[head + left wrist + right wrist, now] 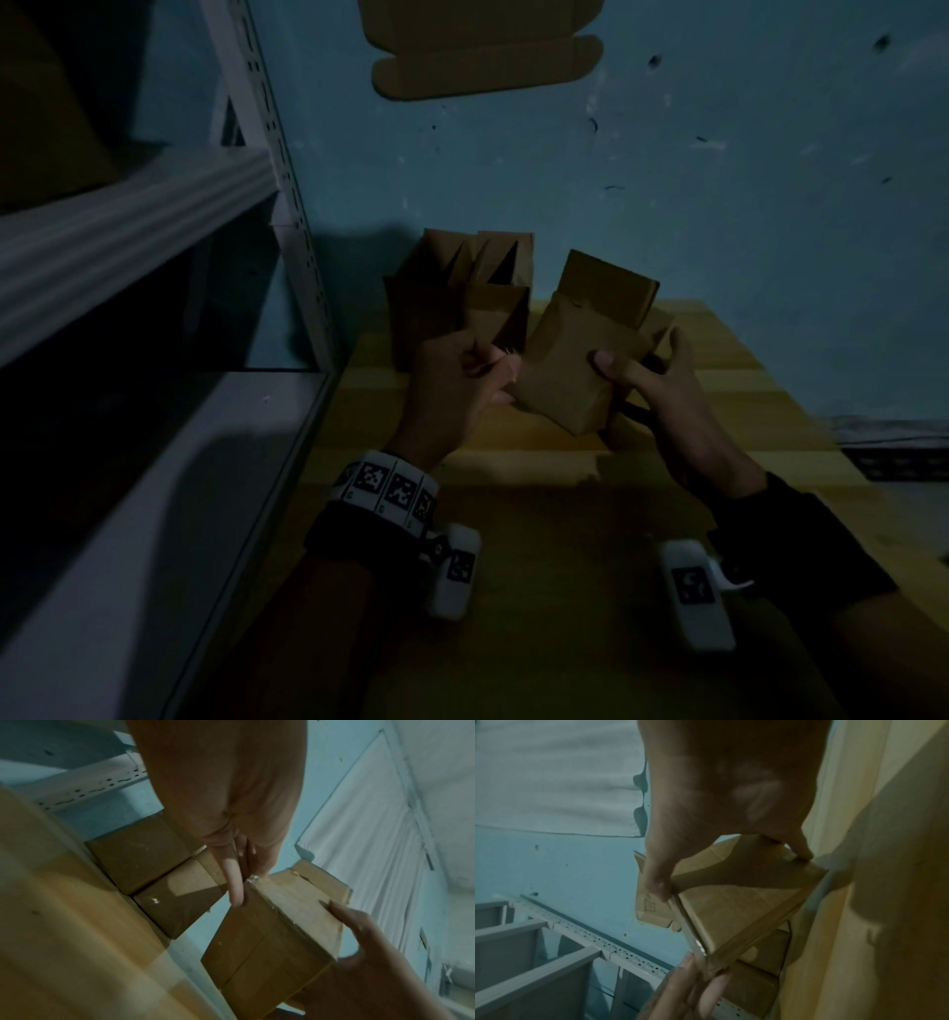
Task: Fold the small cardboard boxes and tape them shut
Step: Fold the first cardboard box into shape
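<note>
A small brown cardboard box (570, 370) hangs tilted above the wooden table (513, 514), its top flaps (606, 288) standing up. My right hand (637, 360) grips its right side, thumb on the front face and fingers behind. My left hand (500, 370) pinches the box's left corner (253, 880), where a bit of shiny tape shows. In the right wrist view a glossy strip runs along one edge (693, 939) of the box (731, 912). Several folded boxes (457, 288) with raised flaps stand together behind my left hand.
A grey metal shelf rack (128, 246) rises close on the left. The blue wall (719, 180) stands right behind the table, with a flat cardboard blank (482, 56) high up on it. The scene is dim.
</note>
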A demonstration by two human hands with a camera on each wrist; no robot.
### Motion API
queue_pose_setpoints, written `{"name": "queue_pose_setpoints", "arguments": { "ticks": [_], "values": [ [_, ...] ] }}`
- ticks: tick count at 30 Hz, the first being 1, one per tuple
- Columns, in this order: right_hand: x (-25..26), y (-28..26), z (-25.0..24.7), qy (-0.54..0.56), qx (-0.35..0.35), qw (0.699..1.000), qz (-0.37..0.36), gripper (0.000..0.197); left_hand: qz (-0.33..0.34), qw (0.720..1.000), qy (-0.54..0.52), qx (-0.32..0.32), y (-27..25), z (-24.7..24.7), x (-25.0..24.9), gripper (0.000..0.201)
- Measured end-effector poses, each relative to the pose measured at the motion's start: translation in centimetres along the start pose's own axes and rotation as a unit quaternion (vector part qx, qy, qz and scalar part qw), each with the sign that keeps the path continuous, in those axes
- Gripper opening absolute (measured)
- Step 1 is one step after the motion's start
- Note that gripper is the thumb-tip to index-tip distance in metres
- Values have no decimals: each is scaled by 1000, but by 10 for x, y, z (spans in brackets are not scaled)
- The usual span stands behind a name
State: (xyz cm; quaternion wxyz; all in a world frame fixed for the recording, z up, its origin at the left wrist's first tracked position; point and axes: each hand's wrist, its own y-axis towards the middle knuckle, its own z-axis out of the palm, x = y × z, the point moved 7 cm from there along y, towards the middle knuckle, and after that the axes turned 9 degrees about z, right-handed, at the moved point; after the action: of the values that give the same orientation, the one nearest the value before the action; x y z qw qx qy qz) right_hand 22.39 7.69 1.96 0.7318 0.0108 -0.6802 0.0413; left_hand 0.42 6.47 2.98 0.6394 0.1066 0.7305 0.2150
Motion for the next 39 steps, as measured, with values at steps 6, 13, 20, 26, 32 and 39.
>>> {"name": "queue_pose_setpoints", "arguments": {
  "ticks": [6, 13, 20, 26, 32, 39],
  "values": [
    [-5, 6, -2, 47, 38, 998, -6, 106, 12, 999, -44, -1, -1, 1, -8, 8],
    [-5, 1, 3, 68, 65, 995, 16, 50, 68, 996, 2, 57, 0, 8, -11, 5],
    [-9, -7, -1, 26, -28, 999, 7, 47, 92, 990, 15, 107, -4, 18, -13, 8],
    [-8, -8, 3, 28, -125, 990, -63, 67, 83, 989, 7, 118, -5, 24, -6, 10],
    [-20, -1, -8, 36, -215, 975, -33, 111, 119, 977, 70, 164, -7, 30, -10, 8],
    [-21, -2, -7, 47, -201, 978, -37, 101, 126, 969, 123, 175, -7, 32, -12, 6]
  ]
}}
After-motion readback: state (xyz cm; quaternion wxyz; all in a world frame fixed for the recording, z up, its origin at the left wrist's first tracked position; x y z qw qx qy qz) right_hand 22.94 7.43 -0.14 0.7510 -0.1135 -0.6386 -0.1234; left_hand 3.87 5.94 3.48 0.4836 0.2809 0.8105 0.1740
